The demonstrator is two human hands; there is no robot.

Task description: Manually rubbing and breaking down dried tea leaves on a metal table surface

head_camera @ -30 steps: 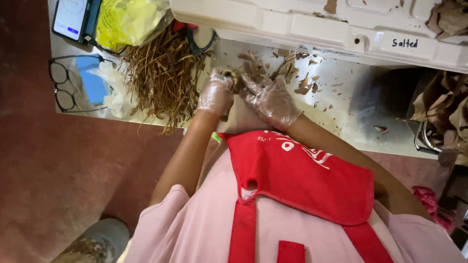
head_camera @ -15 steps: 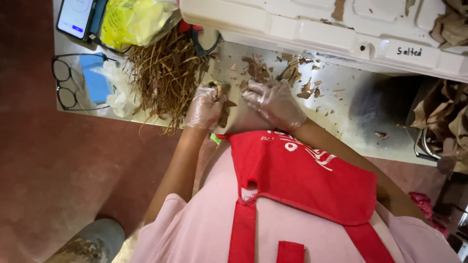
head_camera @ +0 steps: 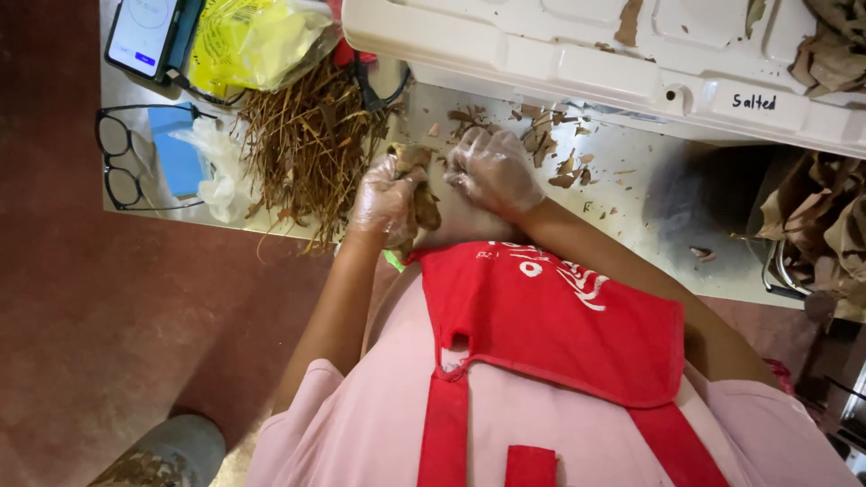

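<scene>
Head view looks straight down over a pink shirt and a red apron (head_camera: 559,325) onto a pale worktop (head_camera: 631,194). Both hands wear thin clear gloves. The left hand (head_camera: 386,200) has its grip clenched around a brown dried leaf (head_camera: 417,185), which sticks up out of the fist near the worktop's front edge. The right hand (head_camera: 492,169) rests just beside it, fingers curled down over the worktop; whether its grip grasps anything cannot be told from here. Brown leaf scraps (head_camera: 550,149) lie scattered on the worktop just beyond the right hand. To the left of the left hand sits a heap of thin dry stems (head_camera: 307,144), some hanging over the edge. Farther left lie a pair of glasses (head_camera: 122,158), a phone (head_camera: 144,36) and a yellow bag (head_camera: 248,41). A white box lid (head_camera: 577,54) spans the far side.
</scene>
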